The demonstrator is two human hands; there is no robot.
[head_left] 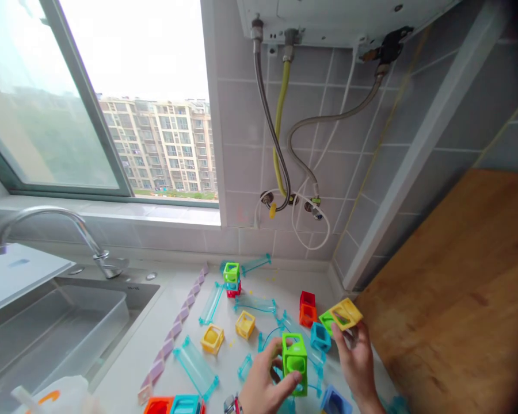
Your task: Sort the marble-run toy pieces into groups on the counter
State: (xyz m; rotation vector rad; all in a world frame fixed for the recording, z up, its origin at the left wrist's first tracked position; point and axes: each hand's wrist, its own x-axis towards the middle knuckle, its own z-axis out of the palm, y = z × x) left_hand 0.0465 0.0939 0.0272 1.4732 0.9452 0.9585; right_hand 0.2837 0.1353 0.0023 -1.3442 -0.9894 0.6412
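My left hand [267,376] is closed around a bright green hollow toy block [294,363], held upright above the counter. It looks like two cubes stacked, though the lower part is partly covered by my thumb. On the right, my right hand [357,353] grips a yellow hollow toy block [346,313] between thumb and fingers. Another green block [327,322] shows just behind it; whether the two are joined I cannot tell. A blue cube [320,337] sits between my hands, with red blocks [308,309] behind it. Translucent teal track pieces [315,357] lie partly hidden under my left hand.
A small stack topped by a green cube [232,272] stands near the wall. Yellow cubes [212,338] and a teal track [196,368] lie left. Beyond a lilac strip [176,328] is the sink [144,296] with its faucet [106,261]. A wooden panel [466,287] borders the right.
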